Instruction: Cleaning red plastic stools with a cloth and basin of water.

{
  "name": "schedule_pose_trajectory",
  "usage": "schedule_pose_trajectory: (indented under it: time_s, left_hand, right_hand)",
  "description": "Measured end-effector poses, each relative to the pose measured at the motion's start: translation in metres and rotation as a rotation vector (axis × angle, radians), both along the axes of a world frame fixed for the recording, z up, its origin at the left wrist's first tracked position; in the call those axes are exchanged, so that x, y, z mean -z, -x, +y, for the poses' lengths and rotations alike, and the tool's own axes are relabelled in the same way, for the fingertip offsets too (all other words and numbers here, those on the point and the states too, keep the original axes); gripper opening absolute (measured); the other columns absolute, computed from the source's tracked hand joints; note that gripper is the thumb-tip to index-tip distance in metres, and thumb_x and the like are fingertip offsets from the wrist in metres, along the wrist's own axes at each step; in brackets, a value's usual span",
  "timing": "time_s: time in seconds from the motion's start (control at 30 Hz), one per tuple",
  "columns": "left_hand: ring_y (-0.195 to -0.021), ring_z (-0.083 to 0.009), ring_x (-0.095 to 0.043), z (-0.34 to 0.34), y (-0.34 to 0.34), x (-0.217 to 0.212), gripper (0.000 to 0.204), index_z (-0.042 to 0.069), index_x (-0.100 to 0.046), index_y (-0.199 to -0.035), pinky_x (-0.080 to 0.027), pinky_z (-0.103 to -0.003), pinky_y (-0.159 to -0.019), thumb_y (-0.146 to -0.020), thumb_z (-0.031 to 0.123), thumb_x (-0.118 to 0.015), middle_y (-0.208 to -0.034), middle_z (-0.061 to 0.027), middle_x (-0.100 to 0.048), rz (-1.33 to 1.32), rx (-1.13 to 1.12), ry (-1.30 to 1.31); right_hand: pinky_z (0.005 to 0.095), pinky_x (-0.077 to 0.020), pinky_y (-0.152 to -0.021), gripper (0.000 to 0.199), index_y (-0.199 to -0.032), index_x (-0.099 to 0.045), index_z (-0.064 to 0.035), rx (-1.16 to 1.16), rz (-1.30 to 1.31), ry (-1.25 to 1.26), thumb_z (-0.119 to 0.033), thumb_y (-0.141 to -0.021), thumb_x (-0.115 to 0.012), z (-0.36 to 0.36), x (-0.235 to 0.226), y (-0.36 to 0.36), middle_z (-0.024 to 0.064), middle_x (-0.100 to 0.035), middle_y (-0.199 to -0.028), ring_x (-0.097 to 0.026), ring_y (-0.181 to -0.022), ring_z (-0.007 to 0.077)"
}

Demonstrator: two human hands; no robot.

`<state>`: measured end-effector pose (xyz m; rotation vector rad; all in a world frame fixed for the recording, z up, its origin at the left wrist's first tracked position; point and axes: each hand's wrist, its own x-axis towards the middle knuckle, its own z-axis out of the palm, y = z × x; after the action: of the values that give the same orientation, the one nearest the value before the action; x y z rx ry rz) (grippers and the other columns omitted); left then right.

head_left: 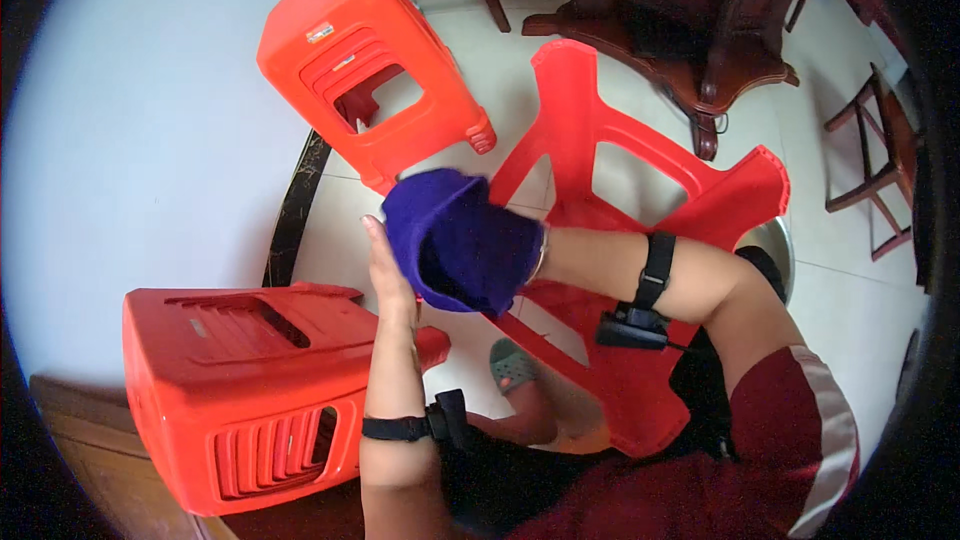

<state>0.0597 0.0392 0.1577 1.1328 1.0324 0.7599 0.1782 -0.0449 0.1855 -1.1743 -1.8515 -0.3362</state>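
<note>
A dark purple cloth (480,250), bunched and folded with a dark hollow in its near side, is at the centre of the head view. It covers my right hand, whose forearm (620,265) reaches in from the right; the fingers are hidden beneath the fabric. Against the cloth's left side lies my left hand (388,270), closed around its edge. One digit shows there, and the others are out of sight behind the cloth. Just beyond and under my right forearm, a red plastic stool (575,110) has its legs pointing up.
Another red stool (440,90) stands at the far left, by the white wall (170,140). A third stool (250,370) is tipped over at the near left. Dark wooden furniture (690,50) is at the back; a wooden chair (880,170) stands right. My foot wears a green clog (512,365).
</note>
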Motion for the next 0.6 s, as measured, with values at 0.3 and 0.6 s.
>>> schedule_pose_trajectory:
  time_s: [0.3, 0.6]
  left_hand:
    - [-0.087, -0.0198, -0.058, 0.008, 0.0, 0.001, 0.072, -0.003, -0.061, -0.097, -0.044, -0.03, -0.086, -0.094, 0.057, -0.022, -0.091, -0.0132, -0.064, 0.136, 0.198, -0.194]
    - [-0.085, -0.0197, -0.059, 0.002, -0.01, -0.002, 0.071, -0.004, -0.061, -0.097, -0.045, -0.031, -0.084, -0.095, 0.056, -0.022, -0.088, -0.0132, -0.065, 0.167, 0.185, -0.214]
  right_hand:
    - [0.0346, -0.0481, -0.069, 0.042, -0.098, -0.054, -0.0036, -0.196, 0.847, 0.698, -0.032, -0.071, -0.07, -0.046, 0.109, -0.094, 0.0121, -0.061, -0.081, -0.062, -0.077, 0.0278]
    - [0.0288, -0.0489, -0.064, 0.024, -0.095, -0.06, -0.0098, 0.067, -0.273, 1.451, -0.031, -0.083, -0.06, -0.058, 0.186, -0.053, 0.0043, -0.064, -0.08, -0.062, -0.069, 0.0163]
